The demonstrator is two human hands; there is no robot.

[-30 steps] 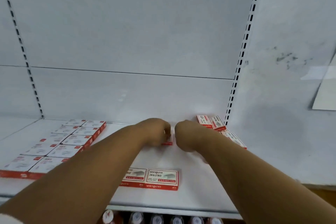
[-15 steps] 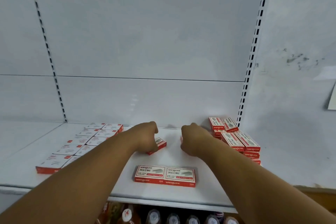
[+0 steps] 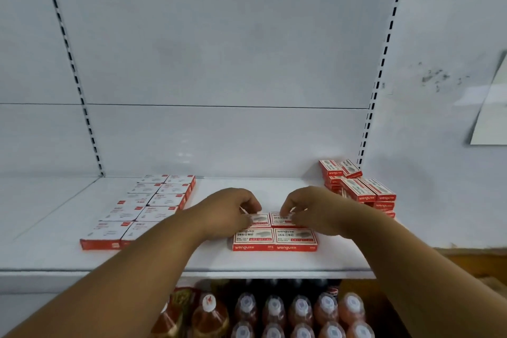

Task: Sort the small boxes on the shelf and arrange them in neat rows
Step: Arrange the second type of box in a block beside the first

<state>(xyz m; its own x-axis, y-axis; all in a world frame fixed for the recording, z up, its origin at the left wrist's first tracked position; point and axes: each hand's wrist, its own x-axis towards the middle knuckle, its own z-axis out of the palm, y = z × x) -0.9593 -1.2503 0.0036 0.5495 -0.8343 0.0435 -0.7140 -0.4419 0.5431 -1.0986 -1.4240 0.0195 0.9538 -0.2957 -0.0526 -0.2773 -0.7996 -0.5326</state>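
On the left of the shelf (image 3: 55, 258) a finished block of boxes (image 3: 145, 206) lies flat in two straight columns running front to back, edges touching, seemingly the pattern for the rest; at the middle a new block is forming, with a front pair of boxes (image 3: 274, 240) set side by side near the shelf lip; the left hand (image 3: 233, 214) pinches the rear left box (image 3: 258, 219) with curled fingertips, holding it against the pair ahead, and the right hand (image 3: 310, 212) pinches the rear right box (image 3: 282, 219) likewise, apparently squaring both into a second row; at the far right a loose stack of boxes (image 3: 359, 189) sits against the upright, some askew, probably the stock yet to sort; below the shelf stand bottles (image 3: 274, 313).
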